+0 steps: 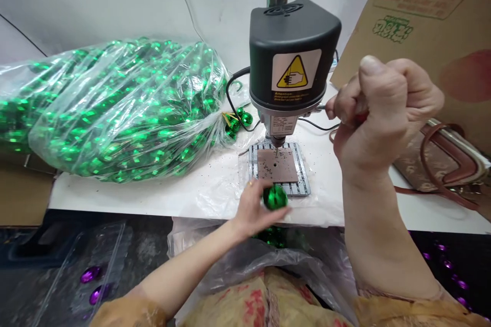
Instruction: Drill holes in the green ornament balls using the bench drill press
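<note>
Head view: my left hand point(251, 209) pinches a green ball point(275, 197) between thumb and fingers at the near edge of the base plate point(305, 179), presumably keeping it steady and clear of the bit. My right fist grips the drill press point(293, 36) lever, likely for feed control

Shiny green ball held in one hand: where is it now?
Head view, just right of centre: the ball is in the left hand, by the grey slotted metal base.
</note>
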A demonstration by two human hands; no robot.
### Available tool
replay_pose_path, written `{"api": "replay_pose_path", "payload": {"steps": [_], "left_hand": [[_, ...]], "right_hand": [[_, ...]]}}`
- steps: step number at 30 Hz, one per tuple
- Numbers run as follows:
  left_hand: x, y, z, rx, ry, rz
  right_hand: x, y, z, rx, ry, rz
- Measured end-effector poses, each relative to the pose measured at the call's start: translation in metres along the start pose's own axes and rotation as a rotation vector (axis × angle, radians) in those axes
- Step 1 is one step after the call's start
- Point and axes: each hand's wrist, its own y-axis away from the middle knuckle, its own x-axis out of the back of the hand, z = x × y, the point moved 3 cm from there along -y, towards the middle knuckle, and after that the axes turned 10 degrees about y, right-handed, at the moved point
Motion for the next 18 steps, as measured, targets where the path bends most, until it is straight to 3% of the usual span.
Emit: {"api": "replay_pose_path", "payload": {"steps": [4,6,8,11,14,18], "left_hand": [[-0.001,0.062,0.021,-0.366,-0.293,-0.364],[0.000,0.077,0.021,-0.463,-0.361,-0.423],[0.006,0.072,0.015,-0.505,-0.293,-0.386],[0.026,0.024,-0.007,-0.406,-0.177,-0.218],[0.052,-0.053,-0.045,-0.125,-0.239,-0.059],[0.069,-0.134,-0.096,0.229,-0.462,-0.107]], "right_hand": [[0.001,0.002,0.002,0.018,-0.014,0.017],[0.001,0.001,0.002,0.015,-0.018,0.024],[0.001,0.001,0.002,0.008,-0.025,0.030],[0.000,0.000,0.002,-0.002,-0.049,0.032],[0.000,0.001,0.001,-0.005,-0.070,0.029],[0.000,0.001,0.001,-0.010,-0.085,0.034]]}}
